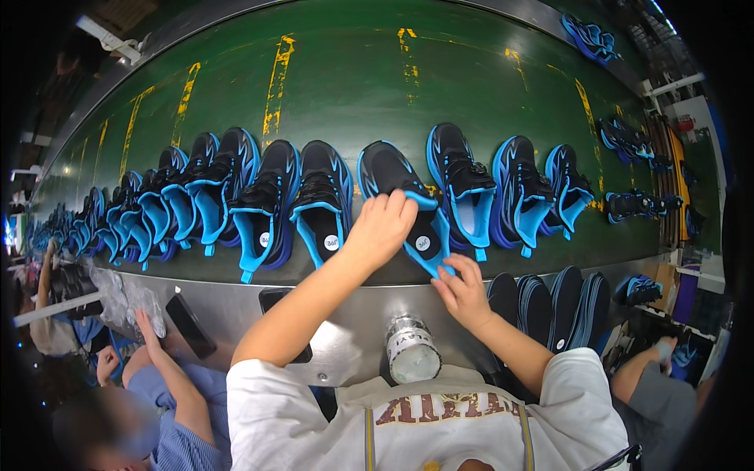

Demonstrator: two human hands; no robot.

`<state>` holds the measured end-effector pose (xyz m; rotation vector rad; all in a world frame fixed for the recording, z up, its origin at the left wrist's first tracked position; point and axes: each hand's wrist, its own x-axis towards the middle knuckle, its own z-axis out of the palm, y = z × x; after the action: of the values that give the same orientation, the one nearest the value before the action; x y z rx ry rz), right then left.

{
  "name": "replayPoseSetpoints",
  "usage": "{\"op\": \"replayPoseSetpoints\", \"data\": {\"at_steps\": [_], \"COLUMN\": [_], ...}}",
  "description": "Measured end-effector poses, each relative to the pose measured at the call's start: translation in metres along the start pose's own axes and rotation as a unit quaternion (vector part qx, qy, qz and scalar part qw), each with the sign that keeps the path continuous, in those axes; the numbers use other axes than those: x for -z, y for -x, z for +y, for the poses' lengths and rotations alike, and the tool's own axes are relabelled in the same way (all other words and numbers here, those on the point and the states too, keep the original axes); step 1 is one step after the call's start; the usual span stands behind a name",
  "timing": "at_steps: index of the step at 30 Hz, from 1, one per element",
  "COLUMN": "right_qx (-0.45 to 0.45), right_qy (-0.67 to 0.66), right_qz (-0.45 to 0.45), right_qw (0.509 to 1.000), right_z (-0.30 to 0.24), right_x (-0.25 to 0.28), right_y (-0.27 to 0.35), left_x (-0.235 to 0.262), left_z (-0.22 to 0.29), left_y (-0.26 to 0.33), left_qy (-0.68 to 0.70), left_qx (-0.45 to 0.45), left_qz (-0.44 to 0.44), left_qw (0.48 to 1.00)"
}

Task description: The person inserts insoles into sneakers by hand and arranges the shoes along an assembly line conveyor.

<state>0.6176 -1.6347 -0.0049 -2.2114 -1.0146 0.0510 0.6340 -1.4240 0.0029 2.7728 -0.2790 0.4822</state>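
Near the middle of the frame, I see a black-and-blue shoe [385,167] on the green belt [338,86], its toe toward the top, a round white sticker [422,243] inside. The left hand [385,226] grips its tongue with bunched fingers; the right hand [465,294] pinches the heel edge. Similar shoes [323,177] line up on both sides. Dark insoles [536,310] sit at lower right, a clear container [413,352] at lower centre.

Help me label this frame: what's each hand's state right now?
Left hand: closed, holding the tongue of a black-and-blue shoe.
Right hand: fingers at that shoe's heel; whether gripping, can't be told.
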Motion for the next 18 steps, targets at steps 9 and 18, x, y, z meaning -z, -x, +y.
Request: {"op": "replayPoseSetpoints", "data": {"at_steps": [9,18], "right_qx": [-0.051,-0.230], "right_qy": [-0.039,0.097], "right_qz": [0.032,0.096], "right_qw": [0.997,0.963], "right_z": [-0.011,0.025], "right_x": [-0.009,0.091], "right_y": [-0.023,0.104], "left_x": [-0.019,-0.002], "left_z": [-0.025,-0.031], "left_y": [-0.014,-0.028], "left_qy": [-0.203,-0.085], "left_qx": [-0.030,-0.023], "left_qz": [-0.114,-0.234], "left_qw": [0.972,0.968]}}
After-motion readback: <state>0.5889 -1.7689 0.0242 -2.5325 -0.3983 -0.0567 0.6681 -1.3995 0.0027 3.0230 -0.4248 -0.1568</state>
